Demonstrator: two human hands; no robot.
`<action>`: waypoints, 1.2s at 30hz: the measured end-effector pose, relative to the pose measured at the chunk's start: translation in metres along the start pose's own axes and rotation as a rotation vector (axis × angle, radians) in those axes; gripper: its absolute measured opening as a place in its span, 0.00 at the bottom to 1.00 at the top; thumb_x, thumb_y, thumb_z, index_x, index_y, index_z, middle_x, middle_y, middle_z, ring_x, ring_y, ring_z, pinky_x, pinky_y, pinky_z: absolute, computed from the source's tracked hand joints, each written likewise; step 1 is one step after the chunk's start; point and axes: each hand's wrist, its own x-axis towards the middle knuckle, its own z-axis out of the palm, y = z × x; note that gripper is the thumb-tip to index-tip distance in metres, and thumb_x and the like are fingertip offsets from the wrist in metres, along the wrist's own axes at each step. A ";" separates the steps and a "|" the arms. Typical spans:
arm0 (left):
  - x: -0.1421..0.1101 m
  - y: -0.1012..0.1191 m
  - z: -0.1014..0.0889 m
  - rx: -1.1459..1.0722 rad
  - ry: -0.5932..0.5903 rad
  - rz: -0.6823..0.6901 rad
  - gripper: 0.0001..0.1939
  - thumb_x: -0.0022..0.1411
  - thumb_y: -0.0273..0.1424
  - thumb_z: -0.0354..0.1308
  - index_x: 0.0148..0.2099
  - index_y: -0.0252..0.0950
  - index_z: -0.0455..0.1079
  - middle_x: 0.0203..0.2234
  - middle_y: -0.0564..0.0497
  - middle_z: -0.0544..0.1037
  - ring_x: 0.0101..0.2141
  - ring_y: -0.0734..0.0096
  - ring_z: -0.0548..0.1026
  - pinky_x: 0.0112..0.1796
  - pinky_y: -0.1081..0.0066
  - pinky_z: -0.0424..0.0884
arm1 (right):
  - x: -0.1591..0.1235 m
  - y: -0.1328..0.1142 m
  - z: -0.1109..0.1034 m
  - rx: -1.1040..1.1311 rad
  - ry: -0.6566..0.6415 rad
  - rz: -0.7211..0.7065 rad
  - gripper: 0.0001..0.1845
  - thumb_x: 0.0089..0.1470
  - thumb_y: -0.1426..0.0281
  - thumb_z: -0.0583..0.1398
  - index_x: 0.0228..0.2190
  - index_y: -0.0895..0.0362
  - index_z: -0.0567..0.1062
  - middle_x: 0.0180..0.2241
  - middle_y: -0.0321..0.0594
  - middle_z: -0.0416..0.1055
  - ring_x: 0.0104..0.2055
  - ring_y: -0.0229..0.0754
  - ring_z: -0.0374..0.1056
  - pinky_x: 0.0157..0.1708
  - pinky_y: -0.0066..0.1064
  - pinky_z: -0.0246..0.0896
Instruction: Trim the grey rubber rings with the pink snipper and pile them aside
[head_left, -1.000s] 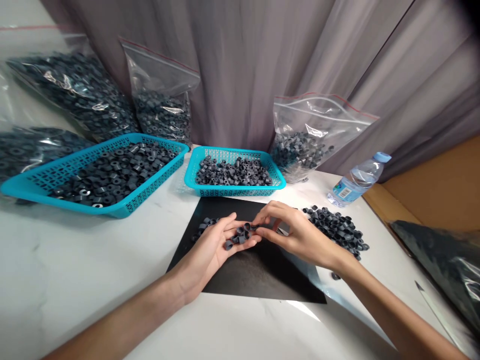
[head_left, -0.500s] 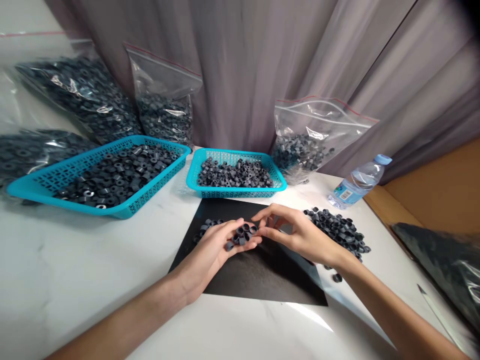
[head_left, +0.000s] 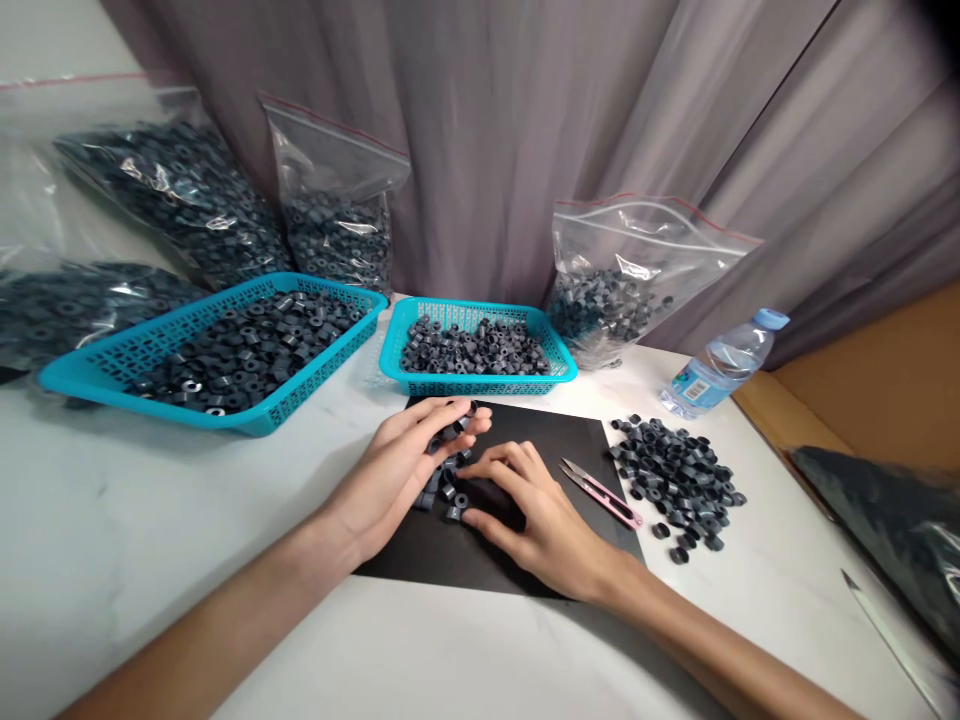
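My left hand (head_left: 405,470) is cupped, palm turned up to the right, with several small dark grey plastic rings (head_left: 454,430) held in it. Just below and right of it, a small pile of the same rings (head_left: 448,490) lies on a black sheet (head_left: 409,555), partly hidden by that hand. At the pile's right edge my right hand (head_left: 532,520) is lowered, its thumb and bent fingers apart around the nearest rings. Between those fingers I see no ring lifted. Pink-handled thread snips (head_left: 600,492) lie on the sheet to the right.
Two blue baskets (head_left: 262,415) (head_left: 480,385) of similar rings stand behind. Filled zip bags (head_left: 341,230) lean against the curtain. On the right are a loose heap of rings (head_left: 679,480), a water bottle (head_left: 724,365) and a pointed white tool (head_left: 874,620).
My right hand has moved down and left from beside my left palm to the pile on the sheet. My left hand has shifted up and left, tilting. The snips have come into view.
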 end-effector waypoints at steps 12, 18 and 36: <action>-0.006 -0.008 0.005 -0.014 0.030 -0.094 0.07 0.61 0.32 0.63 0.42 0.37 0.77 0.42 0.48 0.82 0.48 0.63 0.78 0.52 0.66 0.71 | -0.001 -0.001 0.007 -0.132 -0.005 -0.063 0.05 0.65 0.68 0.58 0.42 0.52 0.72 0.42 0.42 0.71 0.46 0.47 0.62 0.45 0.39 0.65; -0.006 -0.008 0.006 0.011 0.010 -0.074 0.07 0.62 0.33 0.63 0.42 0.38 0.78 0.43 0.49 0.82 0.49 0.63 0.77 0.51 0.68 0.70 | 0.000 -0.001 0.009 -0.090 0.066 -0.056 0.03 0.63 0.71 0.56 0.39 0.53 0.70 0.41 0.42 0.70 0.45 0.46 0.65 0.44 0.38 0.65; -0.006 -0.010 0.010 -0.039 -0.045 -0.178 0.12 0.65 0.36 0.58 0.41 0.33 0.78 0.39 0.42 0.83 0.44 0.59 0.80 0.47 0.65 0.75 | 0.004 0.021 -0.003 0.489 0.461 0.188 0.08 0.60 0.66 0.58 0.31 0.54 0.65 0.32 0.34 0.65 0.26 0.33 0.62 0.25 0.26 0.61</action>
